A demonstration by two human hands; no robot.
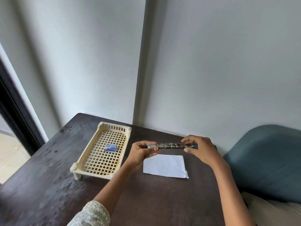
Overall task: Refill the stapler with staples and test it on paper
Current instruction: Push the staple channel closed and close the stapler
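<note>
At the far left a cream lattice tray [91, 149] stands on short legs on the dark table [48, 185], and a small blue box of staples [110, 147] lies flat near the middle of its floor, shut as far as can be seen. Kept in the tray it cannot slide about, and it sits within easy reach of the left hand [140, 152].

That hand pinches one end of the stapler [172, 145], thumb and fingertips closed narrowly on the blue-tipped end. The stapler is swung fully open into one long straight line and held level in the air above the table, between both hands. The right hand [201, 150] grips the other end, thumb below and fingers curled over the top. Held like this the metal channel faces up (probably to check or load the magazine; whether any staples lie in it is too small to tell).

Directly beneath, the folded white paper [164, 165] lies flat and apart from the tray, ready for the test. Nothing blocks the way to the box. At the right a blue-grey cushion [267, 160] adjoins the table's edge.
</note>
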